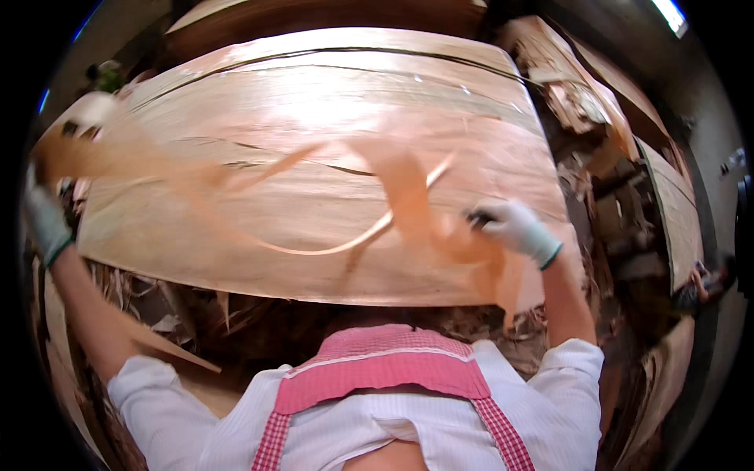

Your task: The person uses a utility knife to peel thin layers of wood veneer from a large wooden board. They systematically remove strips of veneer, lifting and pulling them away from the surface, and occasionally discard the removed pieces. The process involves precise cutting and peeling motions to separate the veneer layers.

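Long, thin strips of wood veneer (400, 184) curl and twist above a broad stack of pale veneer sheets (314, 275), blurred by motion. At the far left, my left hand (45, 216), in a white glove with a green cuff, is closed at the bunched end of the strips; its fingertips are partly lost at the dark rim. My right hand (518, 229), gloved alike, is over the right part of the stack, with curled fingers. Something dark shows at its fingertips, too smeared to name. Loose strip ends hang just below this hand.
Torn veneer scraps (157, 314) litter the ground along the stack's near edge. More bundled veneer (561, 74) lies at the far right, with a further sheet pile (667, 204) beside it. Another stack (330, 17) stands behind. A person (703, 286) is at the right rim.
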A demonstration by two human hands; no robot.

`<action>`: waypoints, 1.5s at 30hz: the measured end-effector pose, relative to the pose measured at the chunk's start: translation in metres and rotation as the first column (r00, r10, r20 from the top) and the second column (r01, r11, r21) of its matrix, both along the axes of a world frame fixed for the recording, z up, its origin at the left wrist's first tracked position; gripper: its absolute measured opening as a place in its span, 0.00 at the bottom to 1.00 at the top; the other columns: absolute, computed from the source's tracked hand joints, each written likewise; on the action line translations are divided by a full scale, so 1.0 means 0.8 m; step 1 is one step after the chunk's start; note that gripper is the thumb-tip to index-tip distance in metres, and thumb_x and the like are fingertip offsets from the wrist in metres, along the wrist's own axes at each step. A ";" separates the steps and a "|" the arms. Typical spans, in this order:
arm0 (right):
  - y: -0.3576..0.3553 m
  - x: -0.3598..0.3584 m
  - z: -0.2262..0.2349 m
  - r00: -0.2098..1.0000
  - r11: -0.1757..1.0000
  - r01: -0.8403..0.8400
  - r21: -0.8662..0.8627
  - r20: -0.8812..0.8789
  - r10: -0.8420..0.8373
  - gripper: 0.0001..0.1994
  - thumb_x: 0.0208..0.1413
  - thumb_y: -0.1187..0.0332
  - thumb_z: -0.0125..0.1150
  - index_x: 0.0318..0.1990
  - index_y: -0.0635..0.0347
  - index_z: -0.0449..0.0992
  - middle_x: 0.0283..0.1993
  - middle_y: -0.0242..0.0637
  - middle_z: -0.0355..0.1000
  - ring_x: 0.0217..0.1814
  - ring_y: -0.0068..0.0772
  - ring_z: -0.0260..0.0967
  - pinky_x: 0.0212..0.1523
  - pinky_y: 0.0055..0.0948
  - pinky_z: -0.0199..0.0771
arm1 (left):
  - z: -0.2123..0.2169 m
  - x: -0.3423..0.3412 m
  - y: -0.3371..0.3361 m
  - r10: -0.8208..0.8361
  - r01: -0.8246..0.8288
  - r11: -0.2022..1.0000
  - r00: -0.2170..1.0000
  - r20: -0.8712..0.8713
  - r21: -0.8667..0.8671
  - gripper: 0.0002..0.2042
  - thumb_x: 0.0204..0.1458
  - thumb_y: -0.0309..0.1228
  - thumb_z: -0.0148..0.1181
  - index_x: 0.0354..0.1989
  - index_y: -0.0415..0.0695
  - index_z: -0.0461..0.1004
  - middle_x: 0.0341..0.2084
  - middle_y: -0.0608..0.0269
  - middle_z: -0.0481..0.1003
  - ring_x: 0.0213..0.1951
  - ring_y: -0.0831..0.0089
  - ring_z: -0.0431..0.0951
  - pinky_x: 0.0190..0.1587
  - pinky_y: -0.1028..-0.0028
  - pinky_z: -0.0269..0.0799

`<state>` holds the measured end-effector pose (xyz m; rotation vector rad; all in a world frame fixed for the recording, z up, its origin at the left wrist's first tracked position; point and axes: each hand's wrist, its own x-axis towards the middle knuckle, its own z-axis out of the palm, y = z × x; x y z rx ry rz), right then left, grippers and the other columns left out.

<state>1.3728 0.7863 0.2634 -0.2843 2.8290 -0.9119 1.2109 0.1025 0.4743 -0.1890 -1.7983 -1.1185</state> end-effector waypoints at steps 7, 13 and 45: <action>-0.052 -0.060 -0.165 0.968 0.921 -0.141 0.362 0.246 0.051 0.12 0.50 0.58 0.59 0.37 0.54 0.77 0.36 0.44 0.76 0.40 0.50 0.73 0.41 0.43 0.72 | -0.018 -0.052 0.040 -0.114 0.106 0.981 0.993 0.039 0.163 0.17 0.58 0.30 0.55 0.54 0.41 0.70 0.46 0.59 0.73 0.49 0.73 0.71 0.54 0.74 0.67; -0.163 -0.172 -0.073 0.983 0.884 0.136 -0.447 -0.046 -0.175 0.15 0.51 0.65 0.64 0.42 0.66 0.74 0.34 0.39 0.75 0.39 0.28 0.72 0.43 0.28 0.71 | -0.051 -0.067 0.113 -0.417 0.387 0.877 0.908 0.050 0.286 0.13 0.59 0.32 0.53 0.51 0.42 0.72 0.45 0.63 0.75 0.47 0.78 0.75 0.50 0.79 0.72; -0.387 -0.309 0.125 0.915 0.766 0.340 -0.546 0.380 -0.136 0.12 0.51 0.66 0.67 0.29 0.59 0.68 0.17 0.21 0.56 0.13 0.13 0.46 0.15 0.18 0.43 | -0.172 -0.351 -0.001 -0.776 0.791 0.537 0.599 -0.197 0.292 0.13 0.60 0.28 0.51 0.52 0.39 0.67 0.43 0.62 0.74 0.48 0.73 0.73 0.55 0.74 0.67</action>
